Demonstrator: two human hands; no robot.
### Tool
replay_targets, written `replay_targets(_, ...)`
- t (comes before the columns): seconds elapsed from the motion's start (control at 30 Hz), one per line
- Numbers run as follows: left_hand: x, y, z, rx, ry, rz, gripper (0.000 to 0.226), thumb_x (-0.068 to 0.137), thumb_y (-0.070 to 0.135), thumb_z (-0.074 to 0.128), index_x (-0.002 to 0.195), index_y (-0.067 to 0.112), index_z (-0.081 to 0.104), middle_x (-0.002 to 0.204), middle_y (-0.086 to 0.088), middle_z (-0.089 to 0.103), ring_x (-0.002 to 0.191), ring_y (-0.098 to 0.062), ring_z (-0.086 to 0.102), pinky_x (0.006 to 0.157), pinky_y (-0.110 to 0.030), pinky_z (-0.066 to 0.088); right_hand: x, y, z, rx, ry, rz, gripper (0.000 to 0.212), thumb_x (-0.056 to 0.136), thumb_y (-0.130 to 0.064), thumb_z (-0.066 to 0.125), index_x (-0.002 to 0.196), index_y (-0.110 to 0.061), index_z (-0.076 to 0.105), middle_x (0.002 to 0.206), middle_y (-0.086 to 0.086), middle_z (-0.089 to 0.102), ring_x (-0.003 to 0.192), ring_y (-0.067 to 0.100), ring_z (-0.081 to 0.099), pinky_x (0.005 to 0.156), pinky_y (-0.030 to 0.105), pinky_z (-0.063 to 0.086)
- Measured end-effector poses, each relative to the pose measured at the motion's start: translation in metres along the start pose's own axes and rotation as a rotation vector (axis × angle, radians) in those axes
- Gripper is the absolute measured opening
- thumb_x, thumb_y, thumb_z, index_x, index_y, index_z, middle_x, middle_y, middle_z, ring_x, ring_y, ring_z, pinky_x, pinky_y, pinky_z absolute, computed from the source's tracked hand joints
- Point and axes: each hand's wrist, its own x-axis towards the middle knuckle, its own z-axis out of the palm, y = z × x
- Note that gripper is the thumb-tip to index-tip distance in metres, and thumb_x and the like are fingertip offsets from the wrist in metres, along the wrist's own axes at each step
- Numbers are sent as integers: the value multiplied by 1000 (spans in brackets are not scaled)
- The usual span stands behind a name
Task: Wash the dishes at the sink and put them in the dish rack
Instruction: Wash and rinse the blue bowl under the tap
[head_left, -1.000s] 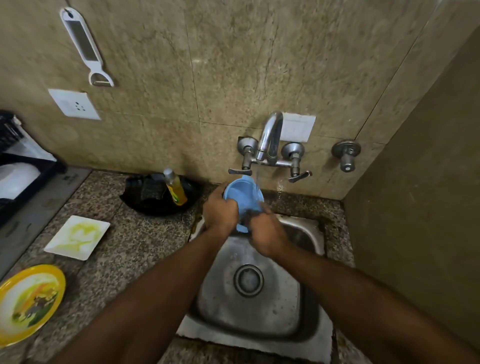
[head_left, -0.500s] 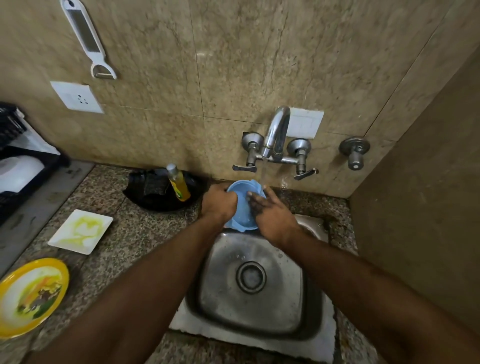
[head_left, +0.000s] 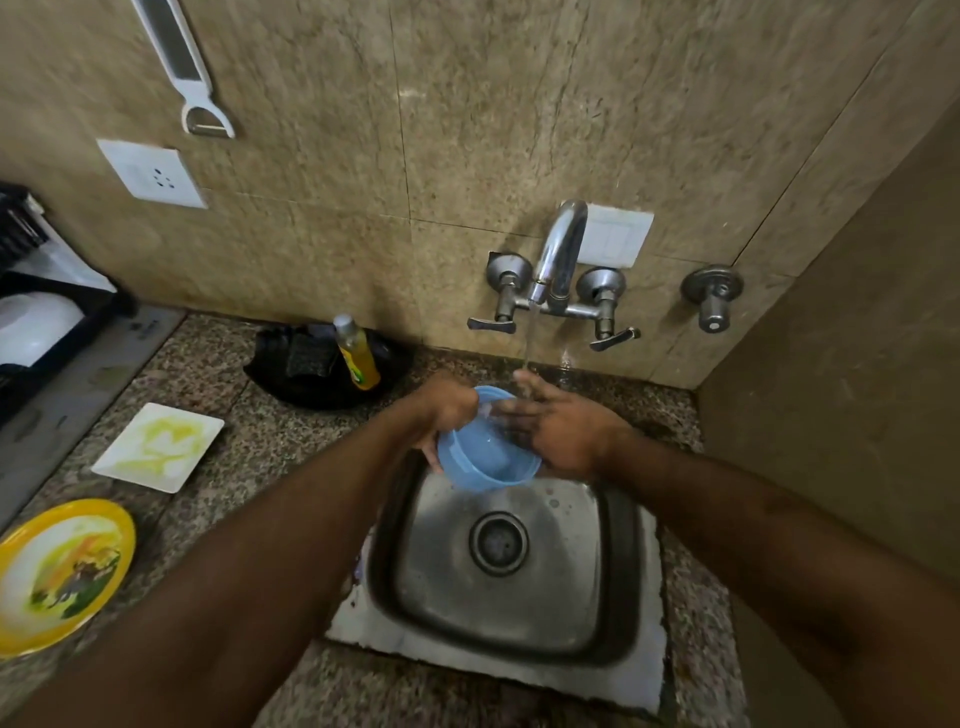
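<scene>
A light blue plastic bowl (head_left: 483, 457) is tilted over the back of the steel sink (head_left: 618, 582), under water running from the tap (head_left: 558, 254). My left hand (head_left: 447, 410) grips the bowl's left rim. My right hand (head_left: 561, 431) lies against the bowl's right side and rim with fingers spread, and the stream lands on its fingertips. A soiled white square plate (head_left: 158, 447) and a soiled yellow round plate (head_left: 57, 574) lie on the granite counter to the left. The black dish rack (head_left: 57, 322) stands at the far left with a white dish in it.
A black tray (head_left: 311, 379) behind the sink's left corner holds a dark scrub pad and a yellow soap bottle (head_left: 358, 358). A white peeler (head_left: 192, 78) hangs on the wall above a socket (head_left: 153, 174). A side wall closes the right.
The bowl has come down and towards me, and now tilts so its outside bottom faces me. My right hand has slid from the rim to the bowl's right side.
</scene>
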Motion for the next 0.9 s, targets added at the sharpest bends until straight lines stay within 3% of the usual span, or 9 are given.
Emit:
replay_targets(0.1,-1,8,-5,56,15,32,19,91,6,53,104,-1,65,93,-29,66,73,-47,69,57,-56,61,5,1,3,-39,-13,26,51,101,-30,43,148,-12,52,160,6,43,158,22,13,125,59,9)
replay_targets(0.2,14,-3,-2,104,157,182,26,92,5,54,111,-5,68,108,-31,69,80,-33,68,73,-40,59,8,-12,17,-34,99,105,47,97,-26,43,135,-8,65,150,11,56,152,23,34,125,54,14)
replay_targets(0.33,31,-32,15,-414,258,155,26,61,14,69,85,13,77,100,-25,75,76,-29,68,70,-41,58,7,-31,25,61,200,214,21,81,-22,71,100,-17,78,106,3,77,124,25,64,121,54,30)
replay_targets(0.47,33,-53,62,-606,354,274,78,62,9,67,137,27,57,113,-4,73,98,-21,71,80,-39,61,27,-49,9,256,230,457,15,72,-20,69,84,-19,78,78,-1,74,84,19,73,108,36,46)
replay_targets(0.6,15,-35,78,-738,587,225,80,78,7,60,154,23,44,121,4,62,108,-17,61,89,-31,52,39,-61,-4,473,339,524,15,62,-13,81,71,-18,70,68,3,68,68,25,67,68,28,52)
replay_targets(0.7,20,-30,67,-719,629,239,76,67,18,48,142,23,61,120,1,69,106,-20,64,92,-36,56,28,-48,-1,332,273,376,18,83,-36,74,80,-19,73,77,1,71,77,23,68,80,31,51)
replay_targets(0.77,27,-34,60,-658,607,222,68,62,19,45,126,21,70,112,-5,74,100,-29,70,87,-46,62,20,-29,2,236,154,288,54,99,-60,49,86,-15,77,85,4,74,87,24,68,97,35,50)
replay_targets(0.83,26,-32,52,-623,503,187,53,65,16,48,114,18,71,105,-12,74,89,-37,72,72,-54,64,12,-9,0,155,105,200,77,100,-70,33,95,-8,79,98,9,76,103,26,69,111,41,43)
replay_targets(0.9,18,-24,42,-588,316,141,38,78,7,50,111,14,67,98,-15,72,76,-39,73,57,-50,62,5,11,0,109,97,109,75,98,-69,40,107,-4,77,117,14,74,125,27,62,119,44,35)
